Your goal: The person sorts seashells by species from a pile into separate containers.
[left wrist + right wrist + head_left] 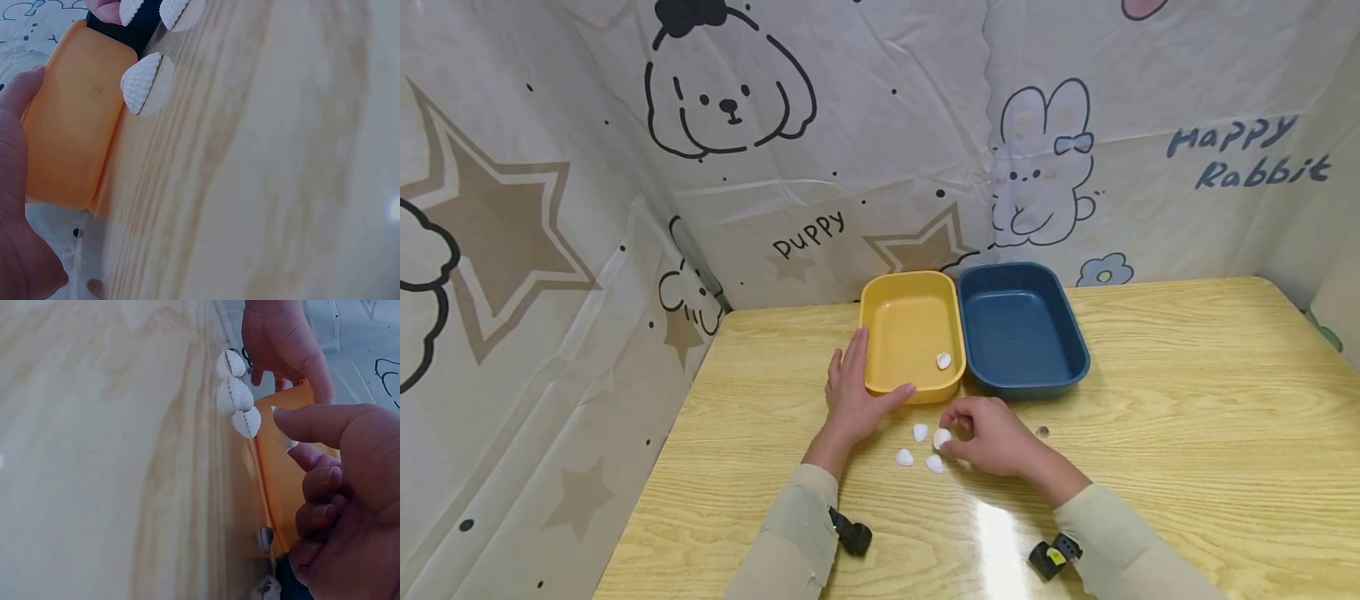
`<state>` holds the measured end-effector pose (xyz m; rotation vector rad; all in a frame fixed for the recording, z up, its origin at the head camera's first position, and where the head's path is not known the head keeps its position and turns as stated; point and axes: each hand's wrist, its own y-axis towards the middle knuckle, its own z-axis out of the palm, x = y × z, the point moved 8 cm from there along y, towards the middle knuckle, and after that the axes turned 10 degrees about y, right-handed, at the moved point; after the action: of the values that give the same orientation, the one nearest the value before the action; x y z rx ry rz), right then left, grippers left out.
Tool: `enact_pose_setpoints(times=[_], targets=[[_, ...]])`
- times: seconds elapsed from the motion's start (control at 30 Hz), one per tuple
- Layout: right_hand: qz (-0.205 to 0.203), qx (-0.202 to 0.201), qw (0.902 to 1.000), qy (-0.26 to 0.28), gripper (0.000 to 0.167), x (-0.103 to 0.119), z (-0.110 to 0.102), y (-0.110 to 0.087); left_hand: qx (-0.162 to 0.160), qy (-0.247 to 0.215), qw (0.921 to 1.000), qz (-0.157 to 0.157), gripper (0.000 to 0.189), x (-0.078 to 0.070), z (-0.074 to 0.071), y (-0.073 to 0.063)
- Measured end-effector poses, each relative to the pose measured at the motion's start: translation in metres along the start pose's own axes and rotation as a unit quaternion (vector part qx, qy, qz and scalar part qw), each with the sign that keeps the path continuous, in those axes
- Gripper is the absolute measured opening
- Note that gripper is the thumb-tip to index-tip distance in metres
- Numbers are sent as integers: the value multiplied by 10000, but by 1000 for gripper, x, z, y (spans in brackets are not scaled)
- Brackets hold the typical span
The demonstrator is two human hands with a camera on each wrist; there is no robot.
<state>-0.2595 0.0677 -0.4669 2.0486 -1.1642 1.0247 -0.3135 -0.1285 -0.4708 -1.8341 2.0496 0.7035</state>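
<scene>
My right hand (pixel 992 435) pinches a white ribbed seashell (pixel 942 439) between thumb and forefinger, just above the table in front of the yellow tray (pixel 910 392). In the right wrist view its thumb hides most of that shell. Around it lie three more white shells: one to the left (pixel 920 432), another nearer me (pixel 905 457), and the last by my thumb (pixel 935 463). A single white shell (pixel 943 361) sits in the yellow tray's near right corner. My left hand (pixel 857 396) rests against this tray, fingers straight along its left side, thumb at the front rim.
A dark blue tray (pixel 1022 390) stands right beside the yellow one. Right of my right hand lies a small greyish object (pixel 1042 432); the right wrist view shows two such pieces. Behind the wooden table (pixel 1187 400) hangs a printed cloth (pixel 880 125).
</scene>
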Motion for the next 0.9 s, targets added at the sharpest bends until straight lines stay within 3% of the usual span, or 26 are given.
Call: enact_pose_setpoints(times=[0.33,0.9], targets=[[-13,-35,10000,-1,20,15,-3,0,-32,39,10000,63,116,-1,-1,0],[-436,-414,9981,118,20,40,-18,3,-75,2,9999,114,116,0,0,-1]])
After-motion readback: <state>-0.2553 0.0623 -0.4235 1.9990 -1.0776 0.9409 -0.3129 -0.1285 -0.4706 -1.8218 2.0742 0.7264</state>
